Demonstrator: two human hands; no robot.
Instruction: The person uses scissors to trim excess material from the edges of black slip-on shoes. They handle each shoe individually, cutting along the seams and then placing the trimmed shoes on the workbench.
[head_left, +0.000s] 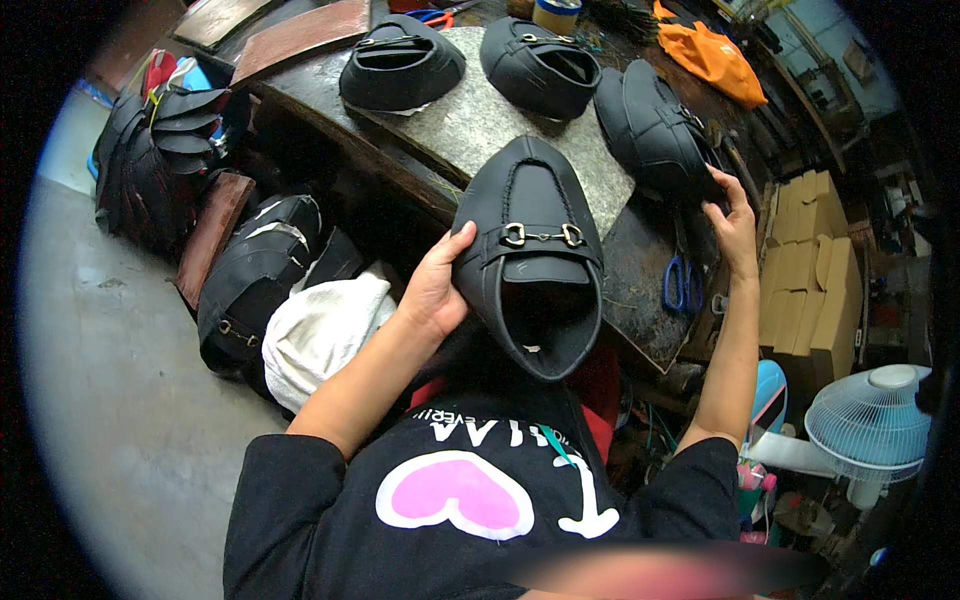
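Observation:
In front of my body, my left hand [440,283] grips the side of a black loafer upper [535,215], thumb on top. Its toe points away from me, a metal horse-bit trim crosses its front, and the opening faces me. Out to the right, my right hand [733,222] has its fingers closed on the near end of a stack of black shoe uppers [650,130] at the table's right side; the fingertips are partly hidden. Two more black loafer uppers, one at the left [402,62] and one at the right [540,68], sit at the back of the grey stone slab [470,125].
Blue-handled scissors [683,285] lie on the dark table near its right edge. An orange cloth [710,62] is at the back right. Cardboard boxes [808,280] and a white fan [868,425] stand on the right. Bundled black pieces [165,150] and a white cloth [328,330] are on the left.

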